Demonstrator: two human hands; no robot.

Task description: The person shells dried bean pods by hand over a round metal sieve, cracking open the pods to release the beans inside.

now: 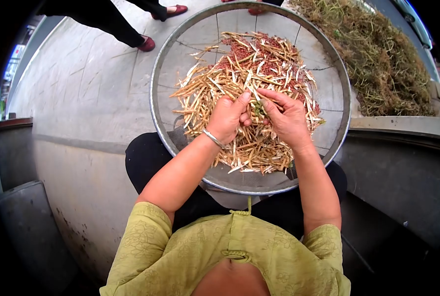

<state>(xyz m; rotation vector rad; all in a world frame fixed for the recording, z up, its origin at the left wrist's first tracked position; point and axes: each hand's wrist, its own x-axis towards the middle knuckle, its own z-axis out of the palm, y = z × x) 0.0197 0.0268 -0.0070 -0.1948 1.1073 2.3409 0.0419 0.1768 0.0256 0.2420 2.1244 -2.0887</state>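
A large round sieve (155, 93) with a metal rim rests over my lap. Dry tan bean pods (259, 153) are heaped in it, and small red beans (240, 49) show among them on the far side. Above the heap, my left hand (230, 117), with a bangle at the wrist, is closed, thumb against fingers. My right hand (288, 118) is closed close beside it, thumb and forefinger together. Between the two hands is a bean pod (257, 106), partly greenish and partly hidden by the fingers.
Dried plant stalks (378, 64) lie piled at the upper right. Another person's legs in dark trousers (109, 22) and red shoes (147, 43) stand at the upper left on the pale paved floor (77, 89). More red shoes show beyond the sieve. Dark low walls flank me.
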